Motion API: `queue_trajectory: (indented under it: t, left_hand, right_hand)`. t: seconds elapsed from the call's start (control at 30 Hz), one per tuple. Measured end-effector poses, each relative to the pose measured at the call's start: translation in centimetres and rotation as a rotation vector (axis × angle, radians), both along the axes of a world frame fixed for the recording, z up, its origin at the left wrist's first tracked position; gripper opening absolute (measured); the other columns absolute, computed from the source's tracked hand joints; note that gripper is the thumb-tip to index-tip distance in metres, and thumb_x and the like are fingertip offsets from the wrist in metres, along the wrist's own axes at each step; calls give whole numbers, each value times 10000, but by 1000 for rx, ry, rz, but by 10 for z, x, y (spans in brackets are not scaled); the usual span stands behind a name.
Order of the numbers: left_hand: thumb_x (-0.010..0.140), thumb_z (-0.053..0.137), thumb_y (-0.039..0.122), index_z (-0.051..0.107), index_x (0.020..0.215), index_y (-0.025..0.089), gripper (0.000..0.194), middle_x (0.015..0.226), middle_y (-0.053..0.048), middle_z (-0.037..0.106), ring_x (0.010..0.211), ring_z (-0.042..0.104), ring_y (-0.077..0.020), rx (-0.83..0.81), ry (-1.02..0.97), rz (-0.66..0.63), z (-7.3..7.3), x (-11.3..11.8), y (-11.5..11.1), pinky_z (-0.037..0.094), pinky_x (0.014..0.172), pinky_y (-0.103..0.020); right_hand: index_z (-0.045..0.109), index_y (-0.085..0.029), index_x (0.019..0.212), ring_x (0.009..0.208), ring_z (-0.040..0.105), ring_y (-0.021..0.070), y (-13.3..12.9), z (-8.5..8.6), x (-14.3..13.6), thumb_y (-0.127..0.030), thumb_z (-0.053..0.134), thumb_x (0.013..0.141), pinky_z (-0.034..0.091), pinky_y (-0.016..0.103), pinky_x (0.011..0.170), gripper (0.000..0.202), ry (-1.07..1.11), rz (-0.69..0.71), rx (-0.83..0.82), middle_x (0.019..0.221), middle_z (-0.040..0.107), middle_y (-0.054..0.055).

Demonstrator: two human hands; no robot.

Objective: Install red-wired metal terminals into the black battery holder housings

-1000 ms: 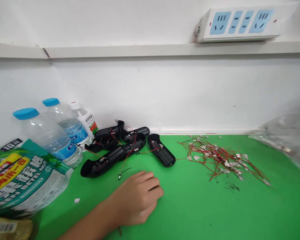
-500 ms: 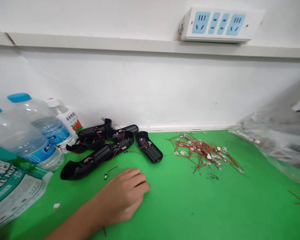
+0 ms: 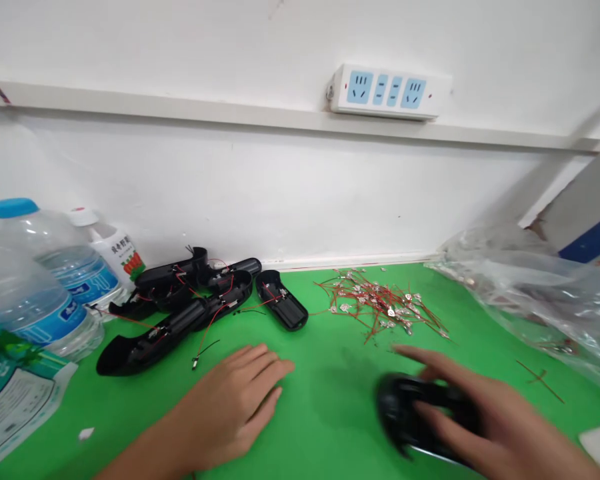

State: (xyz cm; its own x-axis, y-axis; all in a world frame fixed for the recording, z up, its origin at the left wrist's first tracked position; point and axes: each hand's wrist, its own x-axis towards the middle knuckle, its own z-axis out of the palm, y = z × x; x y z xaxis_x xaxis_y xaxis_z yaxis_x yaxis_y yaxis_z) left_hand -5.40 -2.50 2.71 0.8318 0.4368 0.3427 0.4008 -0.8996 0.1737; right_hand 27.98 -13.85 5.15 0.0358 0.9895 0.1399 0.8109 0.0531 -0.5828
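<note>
Right hand [image 3: 485, 420] grips a blurred black plastic housing [image 3: 420, 417] low on the green mat [image 3: 340, 393], fingers wrapped over it, while left hand [image 3: 235, 403] rests open, palm down, empty.

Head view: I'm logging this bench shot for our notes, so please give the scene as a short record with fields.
surface: green mat
left hand: left hand flat on the mat, palm down, holding nothing
right hand: right hand gripping a black plastic shell, blurred
nearby parts: pile of black shells with red wires; heap of red wires with metal tabs
left edge: water bottles
right edge: clear plastic bag
wall: power strip
</note>
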Motion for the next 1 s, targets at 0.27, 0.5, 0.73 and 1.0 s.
queue_trajectory:
  t: [0.27, 0.5, 0.73, 1.0]
  left_hand:
    - [961, 520, 177, 373, 1487, 268, 554, 1410, -60, 625, 1303, 609, -236, -149, -182, 94, 15, 1, -10, 540, 1083, -352]
    - [903, 578, 105, 465, 1421, 229, 545, 1305, -78, 682, 1193, 664, -283, -125, -47, 152, 10, 14, -5, 594, 1013, -419]
    - [867, 610, 110, 474, 1428, 208, 586, 1329, -81, 697, 1200, 666, -299, -58, -20, 142, 5, 12, -12, 579, 1037, -430]
    - [839, 616, 133, 544, 1351, 179, 519, 1267, -109, 673, 1171, 625, -303, -62, -141, 167, 13, 10, -15, 569, 1004, -437]
  right_hand:
    - [616, -279, 1412, 1065, 700, 230, 109, 12, -64, -102, 724, 875, 582, 362, 952, 576, 66, 410, -17, 1244, 731, 51]
    - [677, -201, 1283, 1061, 683, 284, 169, -1, -6, -39, 617, 884, 537, 450, 932, 434, -77, 393, 26, 1166, 731, 105]
    - [749, -208, 1027, 726, 621, 202, 166, -10, -4, -3, 585, 817, 465, 303, 679, 336, -64, 451, 5, 846, 698, 27]
    - [739, -236, 1180, 788, 654, 197, 154, 7, -11, -254, 652, 956, 535, 308, 679, 241, 271, 379, 137, 885, 680, 36]
